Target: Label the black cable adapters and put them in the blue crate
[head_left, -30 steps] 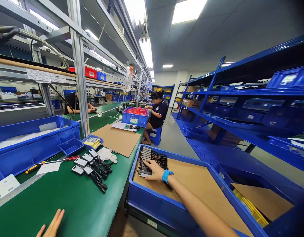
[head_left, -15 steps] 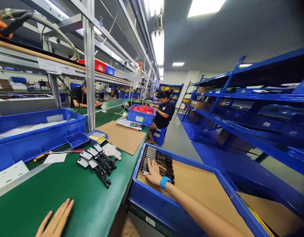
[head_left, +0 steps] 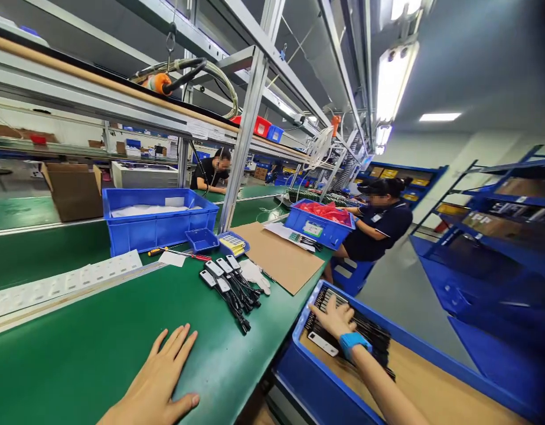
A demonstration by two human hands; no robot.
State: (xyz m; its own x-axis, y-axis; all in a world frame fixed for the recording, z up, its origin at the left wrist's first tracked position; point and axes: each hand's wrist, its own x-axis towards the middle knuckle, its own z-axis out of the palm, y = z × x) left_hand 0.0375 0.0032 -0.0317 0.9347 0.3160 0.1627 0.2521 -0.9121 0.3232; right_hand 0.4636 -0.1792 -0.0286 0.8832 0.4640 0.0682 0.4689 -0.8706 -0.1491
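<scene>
My left hand [head_left: 163, 375] lies on the green table [head_left: 117, 319] with its fingers spread and nothing in it. Inside the large blue bin [head_left: 420, 348] at the right, my right hand [head_left: 334, 317], with a blue wristband [head_left: 355, 341], rests over a row of black-cabled devices [head_left: 374, 336], fingers apart. One device with a white face [head_left: 323, 343] lies at the near end of the row, tilted away from the others. A loose pile of white-faced devices with black cables [head_left: 232, 283] sits on the table between my hands, beside a white glove [head_left: 254, 276].
Behind the pile are a small blue tray [head_left: 202, 239], yellow labels [head_left: 232, 243], a red screwdriver [head_left: 199, 257] and brown cardboard [head_left: 283, 265]. A bin of red bags [head_left: 319, 227] stands farther back. One person [head_left: 378, 218] sits at the right, another [head_left: 212, 171] across the table.
The view has swung left. My left hand shows more fully on the table. My right hand has shifted back along the row, away from the near device, which now shows uncovered and at an angle.
</scene>
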